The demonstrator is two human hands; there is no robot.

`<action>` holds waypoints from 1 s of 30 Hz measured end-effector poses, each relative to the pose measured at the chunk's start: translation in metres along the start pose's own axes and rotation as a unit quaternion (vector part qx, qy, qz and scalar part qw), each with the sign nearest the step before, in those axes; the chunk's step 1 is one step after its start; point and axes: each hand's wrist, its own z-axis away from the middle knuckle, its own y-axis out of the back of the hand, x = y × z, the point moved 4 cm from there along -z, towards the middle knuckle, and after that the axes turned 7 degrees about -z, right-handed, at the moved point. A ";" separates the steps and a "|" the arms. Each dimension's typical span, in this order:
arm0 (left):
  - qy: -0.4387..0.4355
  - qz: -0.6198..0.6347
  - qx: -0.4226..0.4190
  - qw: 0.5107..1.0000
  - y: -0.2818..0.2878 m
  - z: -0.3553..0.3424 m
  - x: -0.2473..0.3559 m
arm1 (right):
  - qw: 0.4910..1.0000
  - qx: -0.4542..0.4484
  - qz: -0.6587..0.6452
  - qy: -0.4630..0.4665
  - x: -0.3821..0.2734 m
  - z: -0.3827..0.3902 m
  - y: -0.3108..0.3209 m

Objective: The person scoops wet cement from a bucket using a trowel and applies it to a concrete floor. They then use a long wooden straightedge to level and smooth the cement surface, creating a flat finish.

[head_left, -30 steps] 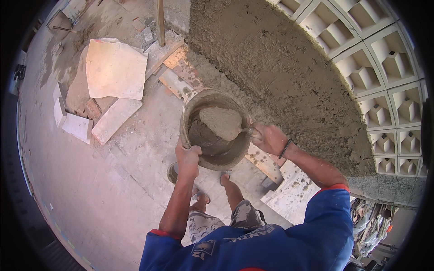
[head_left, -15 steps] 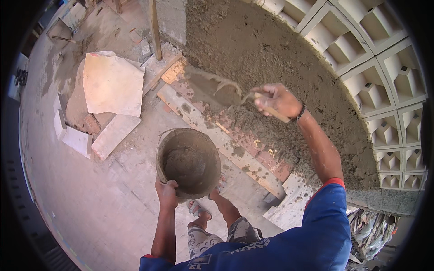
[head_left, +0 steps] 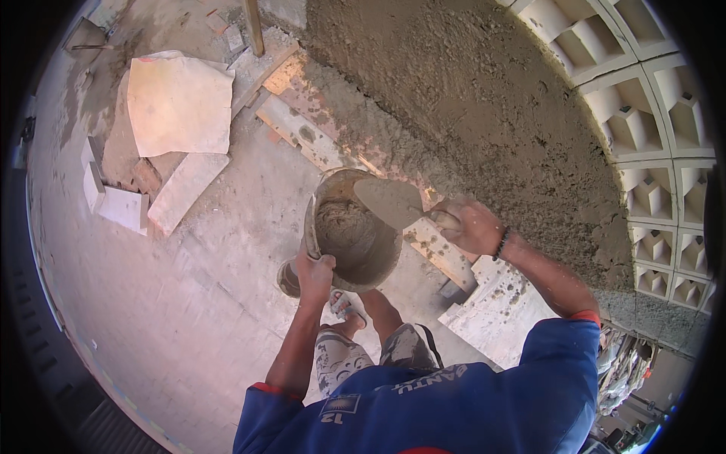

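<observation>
My left hand (head_left: 316, 274) grips the near left rim of a grey bucket (head_left: 309, 219), which is raised above the floor in front of my legs. Wet mortar (head_left: 344, 227) lies inside it. My right hand (head_left: 470, 225) is closed around the handle of a trowel (head_left: 387, 200). Its mortar-smeared blade reaches left over the bucket's far right rim, just above the opening. Beyond my right hand, fresh rough mortar covers the wall (head_left: 469, 113). A small round container (head_left: 288, 278) shows partly behind the bucket and my left wrist.
Patterned pale vent blocks (head_left: 650, 129) border the plastered wall on the right. A mortar-spotted board (head_left: 295, 136) runs along the wall's foot. Left of it, a pale sheet (head_left: 181, 106) lies by slabs (head_left: 187, 193) and a brick piece (head_left: 146, 175). A wooden post (head_left: 252, 26) stands at the back.
My right hand has brought the trowel down from the wall to the bucket. With my left hand, the bucket has shifted right and slightly up in view. The small round container has come into sight.
</observation>
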 end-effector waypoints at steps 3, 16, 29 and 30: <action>-0.059 -0.047 -0.015 0.997 -0.016 0.009 0.000 | 0.967 -0.144 0.167 -0.127 -0.037 -0.016 -0.037; -0.094 -0.201 -0.065 0.973 -0.076 0.050 -0.068 | 0.968 -0.184 -0.011 -0.169 0.046 0.082 -0.194; 0.014 0.009 0.004 1.000 -0.095 0.015 -0.202 | 0.993 -0.056 -0.048 -0.089 0.146 0.087 -0.288; 0.019 0.024 0.011 0.999 -0.096 0.013 -0.212 | 0.993 -0.066 -0.045 -0.085 0.153 0.084 -0.288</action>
